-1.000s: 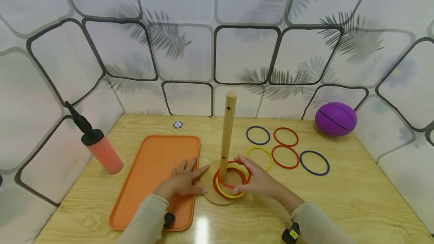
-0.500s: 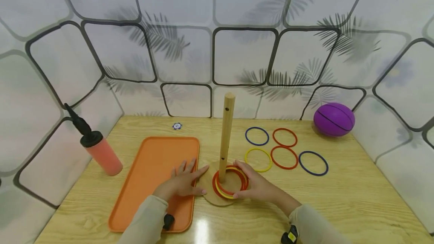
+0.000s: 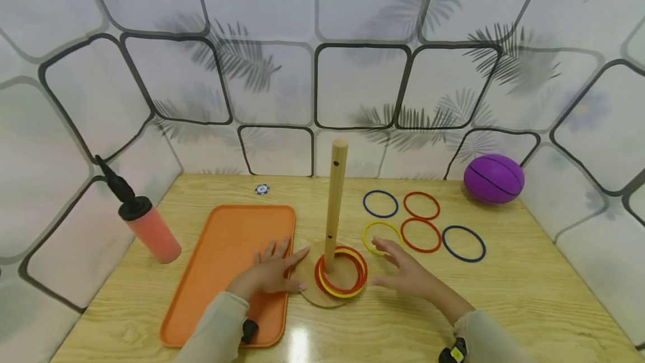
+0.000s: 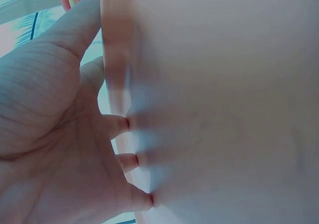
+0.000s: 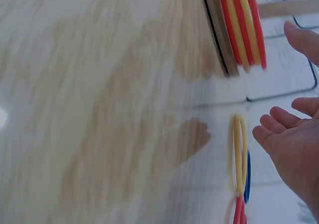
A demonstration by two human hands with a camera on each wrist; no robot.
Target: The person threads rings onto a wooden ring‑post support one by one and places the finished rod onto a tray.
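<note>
Right hand (image 3: 410, 277) hovers, ring stack (image 5: 242, 27) around post (image 3: 335, 206) just to left

Indoor play corner by look; home or classroom, cannot tell. Wood-grain table (image 3: 534, 301) under peg stand (image 3: 336, 200); leaf-patterned wall covering (image 3: 363, 85) behind peg stand and along both sides. Loose coloured rings (image 3: 422, 219), purple ball (image 3: 494, 178) right of peg stand; orange tray (image 3: 252, 226), pink hand pump (image 3: 156, 237) left.

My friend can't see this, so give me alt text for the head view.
Red and yellow rings lie stacked around a wooden peg, between a person's left hand at its base and empty right hand. Five loose rings and a purple ball lie at right, an orange tray at left.
</note>
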